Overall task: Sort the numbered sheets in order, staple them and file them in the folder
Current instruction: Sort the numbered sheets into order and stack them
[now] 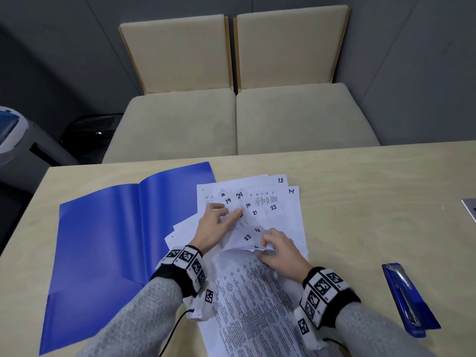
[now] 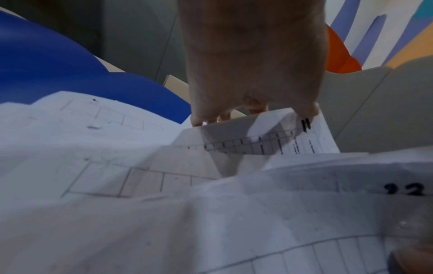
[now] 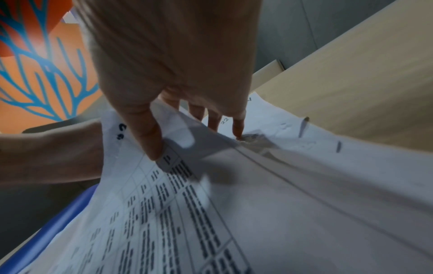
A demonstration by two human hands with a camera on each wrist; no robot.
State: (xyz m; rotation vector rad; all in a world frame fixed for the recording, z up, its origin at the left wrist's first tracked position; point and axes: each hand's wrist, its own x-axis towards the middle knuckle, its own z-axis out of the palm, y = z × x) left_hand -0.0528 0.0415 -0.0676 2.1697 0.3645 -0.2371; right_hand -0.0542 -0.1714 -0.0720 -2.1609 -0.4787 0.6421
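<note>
A pile of white numbered sheets (image 1: 274, 202) lies fanned at the table's centre, with corners marked 13, 14, 22, 21, 10, 24 and 19 showing. My left hand (image 1: 229, 212) rests on the fan, index finger straight and pressing beside the sheet marked 11 (image 2: 304, 128). My right hand (image 1: 265, 244) pinches the lifted top corners of several sheets, 23 (image 1: 247, 237) uppermost; the thumb (image 3: 152, 144) lies on top and the fingers behind. The open blue folder (image 1: 103, 240) lies flat to the left, partly under the pile. A blue stapler (image 1: 407, 297) sits at the right.
Printed pages (image 1: 252, 305) run from the pile toward the near table edge between my forearms. Two beige seats (image 1: 231, 119) stand beyond the far edge of the table (image 1: 360, 189). A grey object (image 1: 470, 210) lies at the right edge. A grey-blue appliance (image 1: 13, 132) stands left.
</note>
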